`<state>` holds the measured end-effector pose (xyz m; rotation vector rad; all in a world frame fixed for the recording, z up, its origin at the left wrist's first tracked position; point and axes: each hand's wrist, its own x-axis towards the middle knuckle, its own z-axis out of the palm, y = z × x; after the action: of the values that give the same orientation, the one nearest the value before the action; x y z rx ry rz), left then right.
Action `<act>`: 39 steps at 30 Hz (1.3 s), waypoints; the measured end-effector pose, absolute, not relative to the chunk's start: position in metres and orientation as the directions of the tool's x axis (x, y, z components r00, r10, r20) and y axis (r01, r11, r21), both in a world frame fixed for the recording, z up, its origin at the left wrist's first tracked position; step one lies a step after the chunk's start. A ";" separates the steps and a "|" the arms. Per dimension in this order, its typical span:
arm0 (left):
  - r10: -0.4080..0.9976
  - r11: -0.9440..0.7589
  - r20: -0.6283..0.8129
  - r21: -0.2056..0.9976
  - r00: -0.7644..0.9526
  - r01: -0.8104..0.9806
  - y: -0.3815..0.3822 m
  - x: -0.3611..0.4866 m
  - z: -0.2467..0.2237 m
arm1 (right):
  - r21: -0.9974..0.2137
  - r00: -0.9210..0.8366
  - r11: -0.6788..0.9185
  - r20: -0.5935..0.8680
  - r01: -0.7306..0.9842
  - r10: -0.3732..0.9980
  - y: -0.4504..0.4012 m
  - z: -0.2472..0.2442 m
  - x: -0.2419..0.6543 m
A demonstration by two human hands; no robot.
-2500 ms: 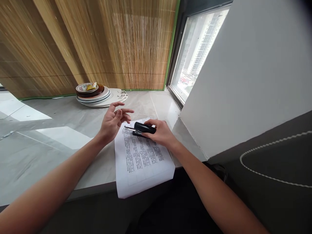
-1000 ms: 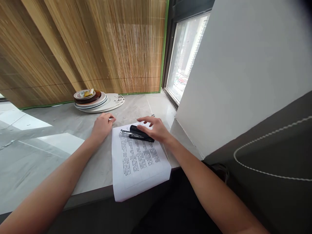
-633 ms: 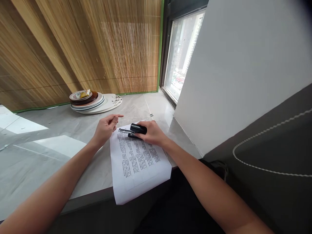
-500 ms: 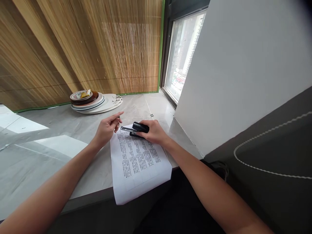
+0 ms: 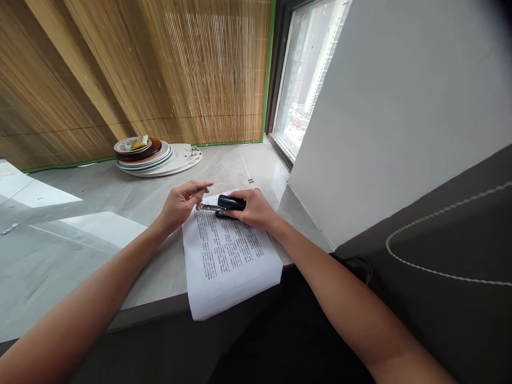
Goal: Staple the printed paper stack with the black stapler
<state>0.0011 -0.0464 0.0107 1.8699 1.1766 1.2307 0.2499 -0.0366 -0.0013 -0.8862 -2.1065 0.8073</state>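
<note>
My right hand (image 5: 256, 209) is wrapped around a black stapler (image 5: 231, 202), whose top is swung up away from its metal magazine (image 5: 213, 207). My left hand (image 5: 183, 201) is closed in a pinch at the magazine's front end, index finger stretched forward. A small grey piece, apparently a strip of staples (image 5: 206, 190), shows at its fingertips, mostly hidden. Beneath both hands lies a printed sheet of paper (image 5: 224, 261), its near end bending over the counter's front edge.
Two small grey strips (image 5: 250, 181) lie on the grey counter (image 5: 156, 277) beyond the paper. Stacked plates (image 5: 144, 160) stand at the back left, before a bamboo blind (image 5: 180, 74). A white wall (image 5: 384, 117) and a window (image 5: 308, 80) border the right side.
My left hand has moved right, bringing its fingertips up to the stapler's magazine. The stapler stays in my right hand. The whole view has shifted slightly.
</note>
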 end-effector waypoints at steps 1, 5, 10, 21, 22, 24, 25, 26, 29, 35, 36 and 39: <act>0.904 -0.427 0.387 0.835 0.183 0.347 -0.046 0.001 0.011 | -0.749 -0.519 0.573 0.361 0.334 0.775 -0.036 -0.002 0.250; 0.924 -0.381 0.355 0.878 0.141 0.288 -0.045 -0.002 0.008 | -0.752 -0.519 0.561 0.345 0.345 0.782 -0.036 -0.002 0.250; 0.934 -0.350 0.323 0.913 0.152 0.210 -0.044 -0.005 0.004 | -0.745 -0.524 0.572 0.354 0.344 0.775 -0.035 -0.002 0.251; 0.855 -0.518 0.439 0.709 0.275 0.478 -0.047 -0.003 0.008 | -0.753 -0.494 0.566 0.371 0.335 0.787 -0.032 -0.003 0.253; 0.854 -0.520 0.430 0.701 0.293 0.488 -0.047 -0.003 0.008 | -0.755 -0.487 0.565 0.375 0.334 0.789 -0.032 -0.003 0.254; 0.843 -0.537 0.412 0.668 0.346 0.515 -0.046 -0.004 0.007 | -0.756 -0.481 0.564 0.378 0.333 0.791 -0.031 -0.004 0.254; 0.838 -0.545 0.400 0.650 0.371 0.530 -0.046 -0.005 0.007 | -0.755 -0.484 0.566 0.379 0.332 0.789 -0.031 -0.004 0.255; 0.834 -0.550 0.388 0.636 0.392 0.541 -0.045 -0.005 0.006 | -0.751 -0.489 0.570 0.379 0.333 0.786 -0.031 -0.004 0.255; 0.829 -0.551 0.340 0.632 0.443 0.545 -0.045 -0.005 0.003 | -0.736 -0.508 0.584 0.377 0.344 0.774 -0.032 -0.004 0.256; 0.830 -0.542 0.302 0.632 0.468 0.554 -0.045 -0.005 0.001 | -0.729 -0.517 0.590 0.376 0.347 0.769 -0.033 -0.003 0.257; 0.831 -0.541 0.303 0.633 0.466 0.554 -0.045 -0.004 0.001 | -0.732 -0.518 0.588 0.375 0.344 0.769 -0.033 -0.003 0.257; 0.833 -0.539 0.302 0.630 0.464 0.559 -0.045 -0.004 0.003 | -0.738 -0.523 0.584 0.368 0.339 0.769 -0.033 -0.002 0.258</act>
<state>-0.0038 -0.0455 0.0026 2.2698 1.1618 0.8261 0.2582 -0.0326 -0.0024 -0.8768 -2.1154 0.7911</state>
